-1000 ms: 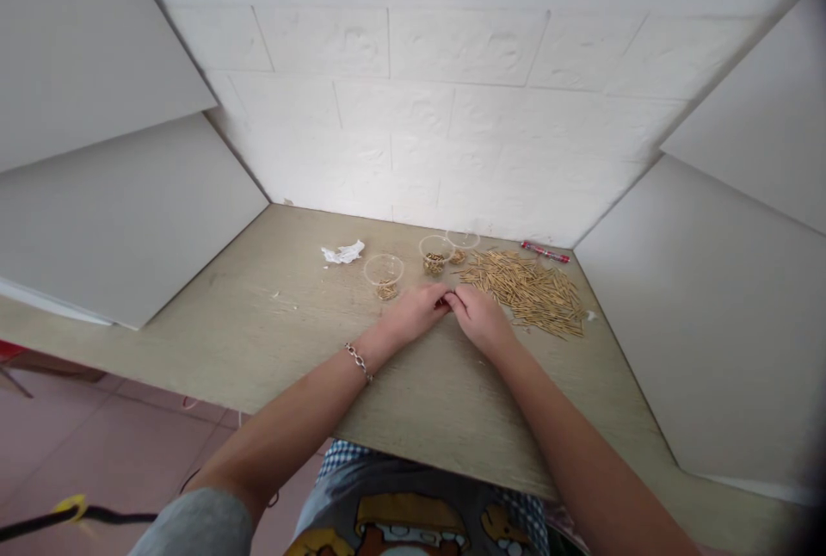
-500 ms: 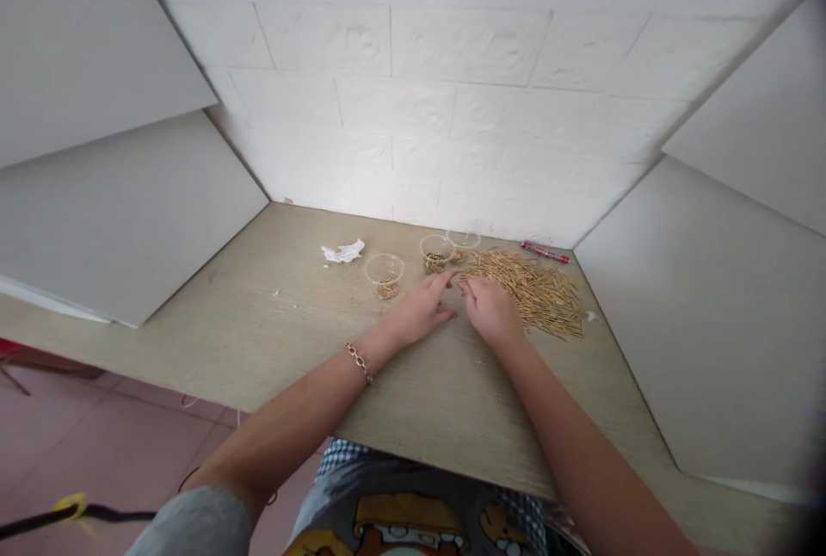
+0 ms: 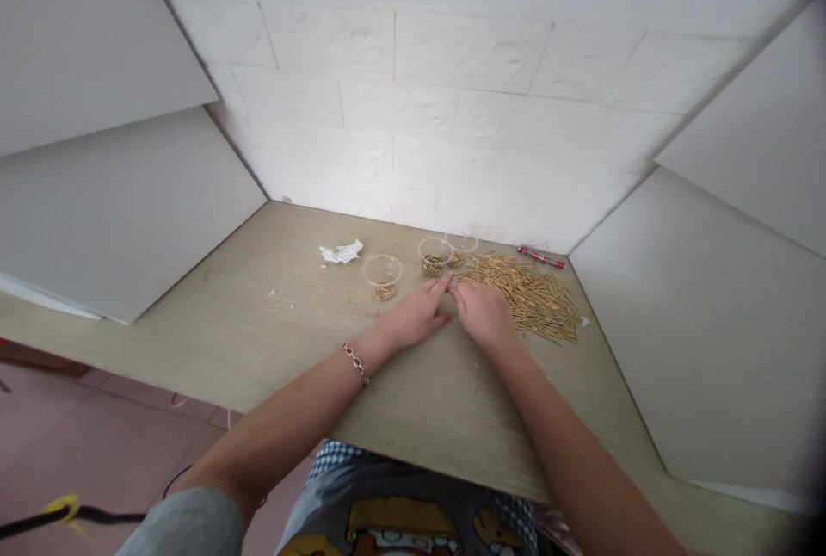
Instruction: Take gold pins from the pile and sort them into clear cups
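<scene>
On the table [image 3: 310, 341] my left hand [image 3: 419, 313] rests with its thumb apart from its fingers, just in front of a clear cup of small golden pieces [image 3: 433, 263]. My right hand [image 3: 481, 311] has its fingers curled together, their tips meeting the left fingertips; whatever they pinch is too small to make out. Right beside it spreads a pile of thin golden sticks [image 3: 539, 298]. Another clear cup [image 3: 383, 270], with small golden pieces at it, stands left of my left hand. A third clear cup [image 3: 462, 243] is behind, near the wall.
A crumpled white tissue [image 3: 342, 252] lies at the back left. A red tube [image 3: 540, 257] lies behind the pile by the wall. Grey-white panels stand at the left [image 3: 129, 212] and right [image 3: 710, 324]. The table's front edge is near my body.
My right hand has moved slightly left, and its fingertips now meet those of my left hand. The view has shifted a little.
</scene>
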